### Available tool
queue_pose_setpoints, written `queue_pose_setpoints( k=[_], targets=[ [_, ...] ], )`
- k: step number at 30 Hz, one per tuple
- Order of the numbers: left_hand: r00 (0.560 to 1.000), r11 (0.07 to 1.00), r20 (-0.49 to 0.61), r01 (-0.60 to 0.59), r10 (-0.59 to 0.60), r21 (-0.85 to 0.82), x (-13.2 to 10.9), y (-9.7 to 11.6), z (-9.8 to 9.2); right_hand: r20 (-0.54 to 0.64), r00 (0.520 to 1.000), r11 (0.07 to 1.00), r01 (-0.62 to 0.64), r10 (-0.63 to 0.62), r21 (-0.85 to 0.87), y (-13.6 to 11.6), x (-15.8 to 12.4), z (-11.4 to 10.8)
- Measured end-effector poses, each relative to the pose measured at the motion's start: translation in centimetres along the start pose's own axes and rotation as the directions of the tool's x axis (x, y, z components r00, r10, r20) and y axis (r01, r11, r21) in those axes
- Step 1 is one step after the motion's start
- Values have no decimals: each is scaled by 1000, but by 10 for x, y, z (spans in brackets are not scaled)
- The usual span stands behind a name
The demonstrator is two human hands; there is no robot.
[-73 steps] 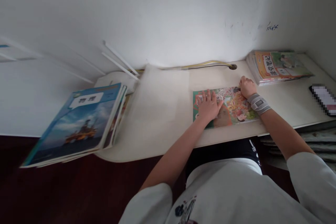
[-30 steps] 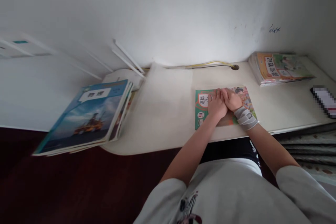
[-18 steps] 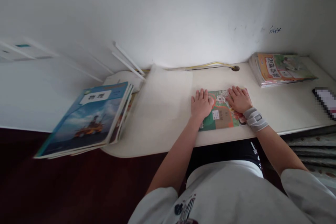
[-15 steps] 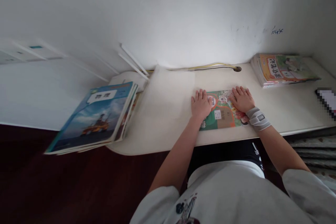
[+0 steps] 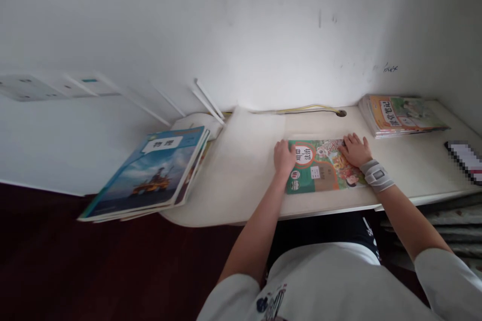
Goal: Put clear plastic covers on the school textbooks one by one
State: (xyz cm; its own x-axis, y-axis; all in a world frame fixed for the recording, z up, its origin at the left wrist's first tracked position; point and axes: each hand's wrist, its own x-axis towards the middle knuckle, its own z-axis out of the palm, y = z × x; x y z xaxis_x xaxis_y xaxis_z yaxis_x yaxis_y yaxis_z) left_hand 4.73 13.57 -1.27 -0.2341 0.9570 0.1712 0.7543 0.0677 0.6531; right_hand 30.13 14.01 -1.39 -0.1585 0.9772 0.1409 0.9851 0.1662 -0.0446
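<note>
A textbook (image 5: 320, 166) with a green and orange illustrated cover lies face up on the white desk (image 5: 241, 170) in front of me. At its left edge rests my left hand (image 5: 285, 157), its fingers slightly bent and close together, touching the edge and the desk. My right hand (image 5: 357, 150), with a grey wrist brace (image 5: 377, 174) behind it, is laid over the book's upper right corner, fingers spread. Neither hand grips the book.
A stack of books with a blue physics textbook (image 5: 150, 170) on top overhangs the desk's left end. Behind it stands a white router (image 5: 198, 121) with antennas. Another book stack (image 5: 404, 115) is at the back right, near a phone (image 5: 465, 160). Cables (image 5: 309, 109) run along the wall.
My left hand has slid off the cover to the book's left edge, uncovering the title. My right hand has shifted slightly outward on the upper right corner. The view has tilted a little.
</note>
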Motion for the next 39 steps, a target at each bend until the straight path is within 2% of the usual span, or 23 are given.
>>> queue_pose_setpoints(
  k=[4, 7, 9, 11, 15, 17, 22, 26, 29, 31, 34, 36, 39],
  targets=[
    [999, 985, 17, 46, -44, -164, 17, -2, -7, -44, 997, 997, 59, -58, 39, 3, 6, -2],
    [988, 934, 154, 62, -8, -353, 30, -1, -12, -70, 993, 993, 100, -96, 59, 8, 11, -1],
    [956, 861, 289, 103, 53, -498, 38, -1, -17, -74, 989, 989, 130, -125, 70, 12, 15, 1],
    [917, 808, 388, 154, 98, -569, 45, -2, -22, -91, 985, 985, 153, -145, 83, 15, 18, 1],
    [865, 720, 490, 271, 110, -639, 51, -6, -30, -134, 970, 965, 221, -203, 143, 21, 23, -4],
    [855, 685, 505, 299, 117, -665, 51, -8, -32, -140, 961, 945, 261, -237, 198, 24, 25, -10],
    [855, 768, 500, 228, 135, -598, 50, -12, -36, -79, 952, 827, 296, -296, 478, 39, 31, -26],
    [869, 823, 484, 199, 103, -532, 52, -14, -40, 82, 952, 704, 157, -294, 693, 53, 37, -40],
    [898, 872, 438, 172, 53, -458, 53, -14, -39, 127, 967, 668, 57, -223, 742, 58, 42, -47],
    [915, 915, 403, 160, 2, -369, 53, -14, -34, 173, 976, 758, -13, -131, 652, 58, 46, -47],
    [940, 978, 338, 120, -56, -172, 52, -12, -25, 280, 960, 918, -129, 21, 374, 52, 51, -41],
    [956, 997, 286, 73, -62, -28, 50, -9, -19, 300, 950, 954, -168, 89, 248, 47, 53, -36],
    [978, 990, 209, -7, -23, 141, 46, -3, -14, 271, 942, 962, -238, 197, 130, 41, 51, -31]
  ],
)
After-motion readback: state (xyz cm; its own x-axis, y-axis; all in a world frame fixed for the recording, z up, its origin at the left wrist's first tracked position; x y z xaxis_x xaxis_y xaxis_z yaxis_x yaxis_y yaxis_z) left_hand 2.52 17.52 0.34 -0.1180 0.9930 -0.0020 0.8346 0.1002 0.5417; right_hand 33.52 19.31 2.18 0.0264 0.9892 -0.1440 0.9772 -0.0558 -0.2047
